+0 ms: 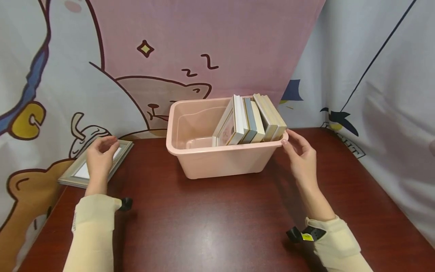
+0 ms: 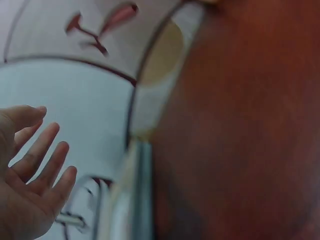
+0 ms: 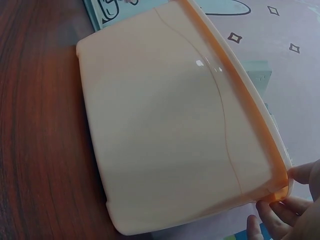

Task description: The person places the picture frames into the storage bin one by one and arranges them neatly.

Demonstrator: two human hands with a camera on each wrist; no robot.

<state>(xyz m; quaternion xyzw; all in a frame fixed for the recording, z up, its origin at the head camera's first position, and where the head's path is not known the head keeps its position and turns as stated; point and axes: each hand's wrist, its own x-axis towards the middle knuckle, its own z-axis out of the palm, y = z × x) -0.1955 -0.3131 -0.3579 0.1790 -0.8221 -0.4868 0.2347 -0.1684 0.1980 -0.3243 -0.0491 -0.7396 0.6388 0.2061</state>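
On the table's far left lies a silver-grey picture frame (image 1: 120, 158) with a white middle. Just over it hovers my left hand (image 1: 101, 158), holding nothing; the left wrist view shows its fingers spread and loosely bent. A pink plastic bin (image 1: 224, 162) stands upright at the middle back. Inside its right half, several flat white, blue-grey and cream pieces (image 1: 249, 113) that look like picture frames lean on edge. My right hand (image 1: 302, 158) pinches the bin's front right rim corner; in the right wrist view, thumb and fingers (image 3: 272, 220) grip that rim (image 3: 275, 160).
The dark red-brown tabletop (image 1: 204, 215) extends in front of the bin. A printed cartoon cloth (image 1: 238, 45) hangs behind the table, and a pale curtain (image 1: 391, 94) falls along the right side.
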